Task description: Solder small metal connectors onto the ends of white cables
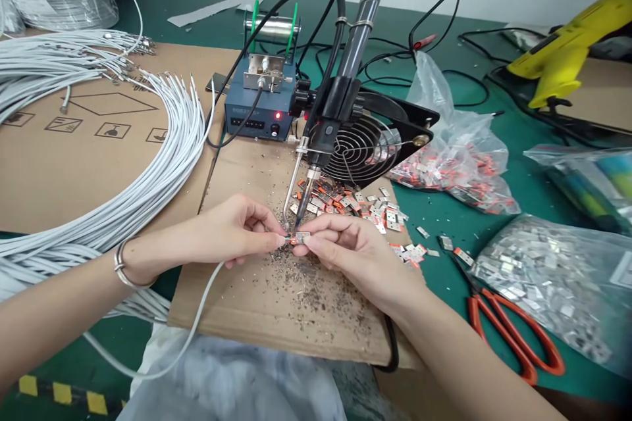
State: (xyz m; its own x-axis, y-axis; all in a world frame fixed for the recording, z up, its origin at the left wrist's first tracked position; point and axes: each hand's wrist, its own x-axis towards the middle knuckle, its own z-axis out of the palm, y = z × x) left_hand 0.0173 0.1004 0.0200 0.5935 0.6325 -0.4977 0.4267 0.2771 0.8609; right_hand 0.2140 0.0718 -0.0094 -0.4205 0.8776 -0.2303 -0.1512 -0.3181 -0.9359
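My left hand (249, 233) pinches the end of a white cable (197, 316), which loops down from the fingers toward my lap. Between the fingertips of my right hand (340, 243) is a small metal USB connector (303, 237) with an orange part. The cable end and the connector meet right under the tip of a soldering iron (313, 174) fixed on a stand. Beside the iron, a thin bent metal solder feed tube (292, 184) reaches down to the same spot. Whether the tip touches the connector is too small to tell.
Loose connectors (345, 204) lie behind my hands on cardboard (276, 316) strewn with dark bits. A blue solder feeder (259, 102) and a black fan (365, 145) stand behind. Left is a bundle of white cables (162, 171); right, orange-handled scissors (513, 335) and bags of metal parts (548, 283).
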